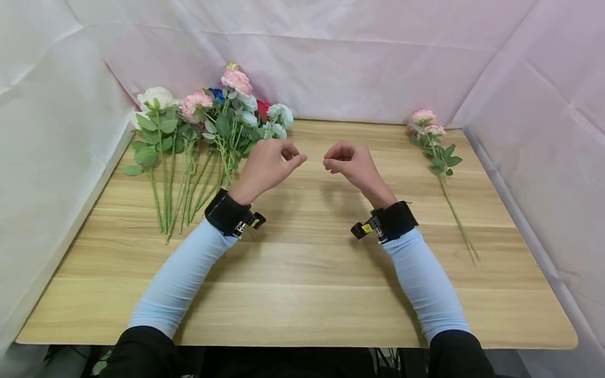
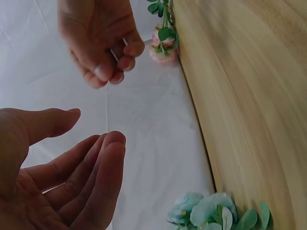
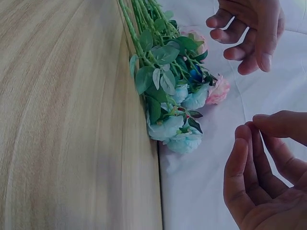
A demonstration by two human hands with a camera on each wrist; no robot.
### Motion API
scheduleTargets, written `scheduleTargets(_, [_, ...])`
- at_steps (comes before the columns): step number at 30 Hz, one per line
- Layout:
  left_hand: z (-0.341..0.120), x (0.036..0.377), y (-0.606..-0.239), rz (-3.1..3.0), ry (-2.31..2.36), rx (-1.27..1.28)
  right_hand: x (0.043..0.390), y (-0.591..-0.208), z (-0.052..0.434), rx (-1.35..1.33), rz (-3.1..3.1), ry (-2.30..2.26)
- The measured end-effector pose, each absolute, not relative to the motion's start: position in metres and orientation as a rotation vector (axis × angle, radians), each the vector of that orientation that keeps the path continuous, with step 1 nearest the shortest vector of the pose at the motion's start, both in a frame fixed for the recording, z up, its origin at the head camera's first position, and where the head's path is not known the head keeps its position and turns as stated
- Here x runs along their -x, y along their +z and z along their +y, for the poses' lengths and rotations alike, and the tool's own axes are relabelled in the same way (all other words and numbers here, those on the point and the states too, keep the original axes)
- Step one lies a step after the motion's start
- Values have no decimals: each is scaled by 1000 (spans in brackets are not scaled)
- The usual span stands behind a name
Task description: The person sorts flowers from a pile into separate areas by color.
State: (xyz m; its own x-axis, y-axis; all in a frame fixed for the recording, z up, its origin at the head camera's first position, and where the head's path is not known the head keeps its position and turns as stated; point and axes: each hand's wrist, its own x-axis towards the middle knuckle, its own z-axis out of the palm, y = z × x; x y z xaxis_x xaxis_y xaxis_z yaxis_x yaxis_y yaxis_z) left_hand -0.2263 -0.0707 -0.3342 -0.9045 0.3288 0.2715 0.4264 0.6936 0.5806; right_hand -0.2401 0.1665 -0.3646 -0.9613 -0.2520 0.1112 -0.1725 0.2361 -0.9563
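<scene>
hovering hands (image 1: 267, 167) beside flowers (image 1: 208, 142)

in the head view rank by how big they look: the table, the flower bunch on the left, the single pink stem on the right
1. table
2. flower bunch
3. single pink stem

The bunch and the stem lie about equally far from the camera, so that order holds.

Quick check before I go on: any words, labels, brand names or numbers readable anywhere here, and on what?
No readable text in any view.
Left wrist strap: a small yellow tag, too small to read.
Right wrist strap: a small yellow tag, too small to read.
Flowers, table and white backdrop: no print visible.
</scene>
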Motion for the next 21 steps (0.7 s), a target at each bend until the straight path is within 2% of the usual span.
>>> scheduleTargets(9, [-118,246,-331,-2739,-1074,386,241,-368,165,358,2405,-1816])
scheduleTargets(18, [-177,264,-334,-2805,-1048,-140,242,-370,166,346,2415,-1799])
scheduleTargets(21, [-188,267,-338,-2809,-944,-239,243,-370,166,349,2418,-1798])
